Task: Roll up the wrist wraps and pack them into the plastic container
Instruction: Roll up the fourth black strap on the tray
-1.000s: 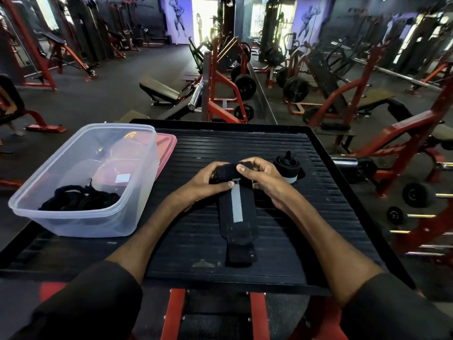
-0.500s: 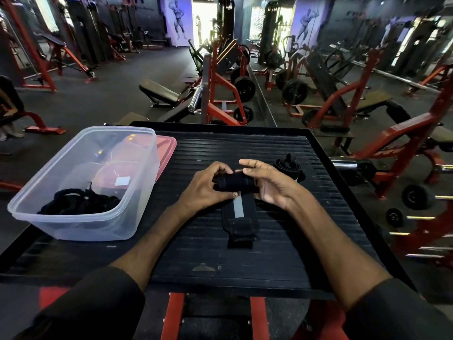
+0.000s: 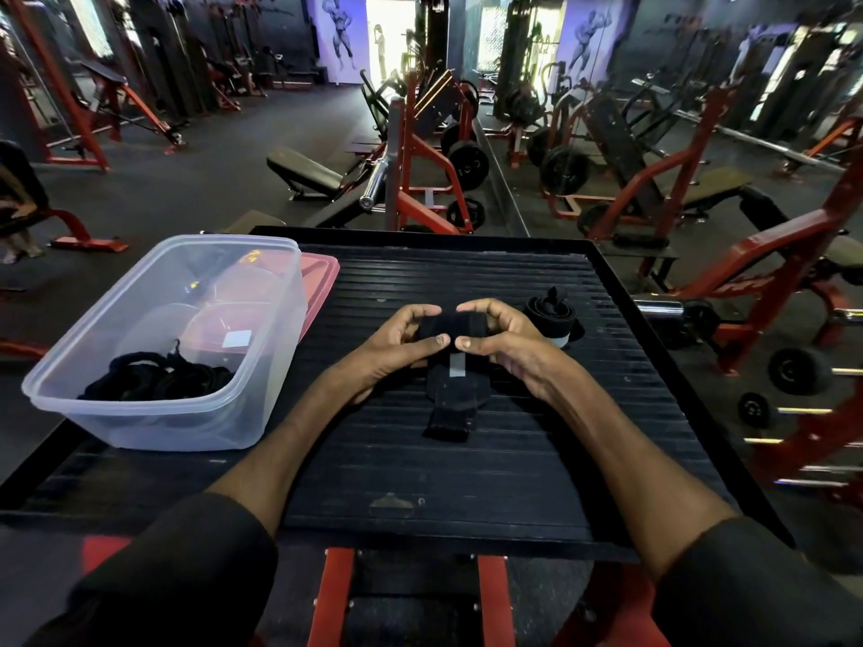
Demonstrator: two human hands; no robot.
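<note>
Two-handed grip: left hand (image 3: 397, 350) and right hand (image 3: 506, 343) clasp rolled end of wrist wrap (image 3: 452, 399) at desk (image 3: 467, 488) centre; short tail lies flat. Roll tight, edges square, then into plastic container (image 3: 154, 427) at left.

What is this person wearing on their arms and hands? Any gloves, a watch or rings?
No gloves: the left hand and right hand are bare, with no ring or watch visible. The forearms are uncovered too. A black fabric left sleeve and a matching black right sleeve end in plain cuffs near the elbows.
</note>
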